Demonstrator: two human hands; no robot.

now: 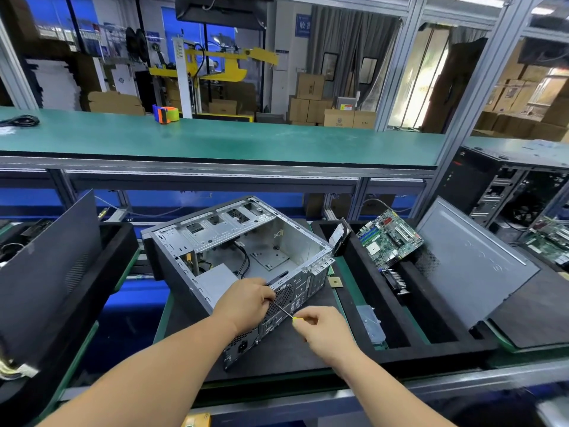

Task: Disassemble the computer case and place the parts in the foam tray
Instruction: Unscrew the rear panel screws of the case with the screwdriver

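Steel-grey open computer case (pixel 237 257) lies on its side mid-bench for screw access.
Left hand (pixel 246 300) curls over its rear edge, steadying it; right hand (pixel 320 329) grips the yellow-handled screwdriver (pixel 284 312) against the back panel; black foam tray (pixel 397 303) right holds a green motherboard (pixel 389 238).

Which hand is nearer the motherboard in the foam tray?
Right. The right hand, gripping the screwdriver, is below-left of the motherboard; the left hand sits farther left, against the computer case rear panel.
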